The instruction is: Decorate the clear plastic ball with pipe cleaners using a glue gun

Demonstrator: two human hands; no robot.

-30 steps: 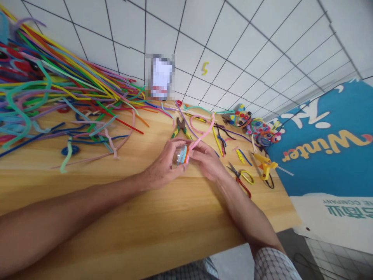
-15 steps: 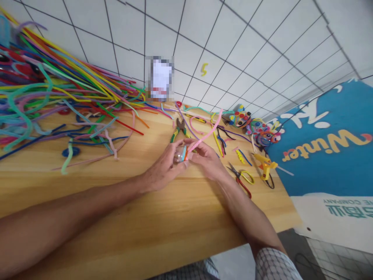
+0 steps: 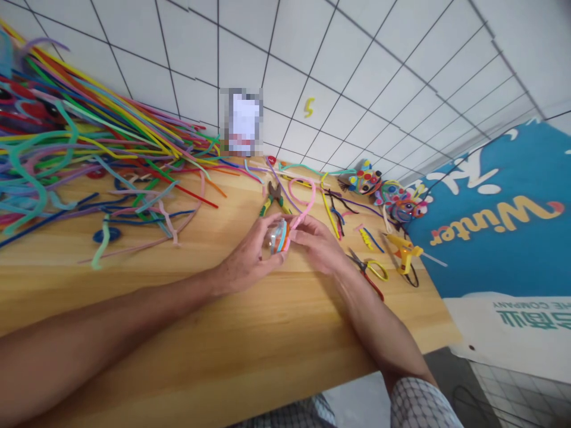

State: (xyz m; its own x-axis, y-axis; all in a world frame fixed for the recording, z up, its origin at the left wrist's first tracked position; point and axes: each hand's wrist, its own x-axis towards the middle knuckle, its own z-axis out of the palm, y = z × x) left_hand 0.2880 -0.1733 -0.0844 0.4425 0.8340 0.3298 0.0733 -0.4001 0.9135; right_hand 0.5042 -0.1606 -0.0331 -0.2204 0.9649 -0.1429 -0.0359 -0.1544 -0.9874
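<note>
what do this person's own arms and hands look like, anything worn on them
The left hand and right hand are ungloved, and no watch or bracelet shows at either wrist. Both forearms are uncovered. A pale fabric sleeve with a dark checked grid shows at the right elbow; the left sleeve is out of view.

This is looking like a craft workshop: bright fuzzy stems (image 3: 134,122) are sprawling across the wooden table (image 3: 200,356), pliers (image 3: 275,192) and scissors (image 3: 366,268) are lying out, a yellow glue gun (image 3: 405,254) is resting nearby, small decorated figures (image 3: 404,202) are sitting by the white tiled wall (image 3: 191,53), and a blue board (image 3: 491,264) is showing "Winter" on the right.
</note>
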